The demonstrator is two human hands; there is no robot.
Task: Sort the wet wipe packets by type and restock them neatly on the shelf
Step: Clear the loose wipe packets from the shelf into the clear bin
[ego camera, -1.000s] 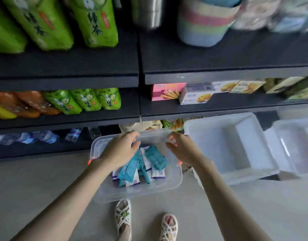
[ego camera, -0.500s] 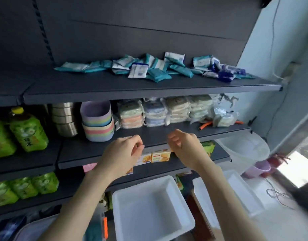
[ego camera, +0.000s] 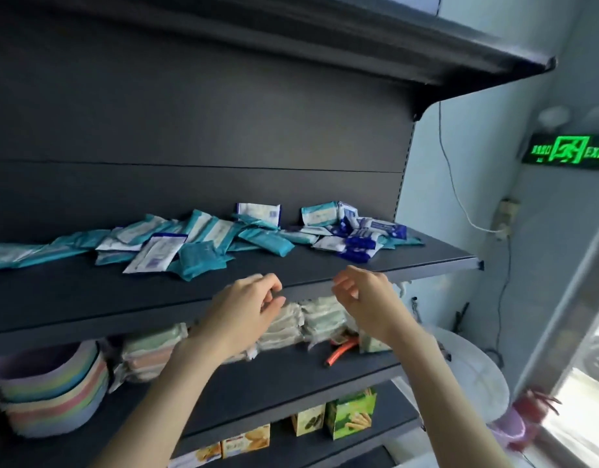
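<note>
1. Mixed heap of wet wipe packets (ego camera: pixel 203 244) on the shelf (ego camera: pixel 72 295), 12 o'clock: teal, white and dark blue jumbled, overlapping, unsorted.
2. Judged light, soft, slick film pouches, likely to slide and sag. Best pinched across the flat middle or by a crimped end seam.
3. At 6 o'clock of the heap, before the shelf's front edge: left hand (ego camera: pixel 247 309) and right hand (ego camera: pixel 362 298). Each grip released, fingers loosely curled, empty.
4. The dark blue packets (ego camera: pixel 369 238) bunch toward 3 o'clock.
5. Stacked bowls (ego camera: pixel 51 393) at 8 o'clock; exit sign (ego camera: pixel 568 152) at 2 o'clock.
</note>
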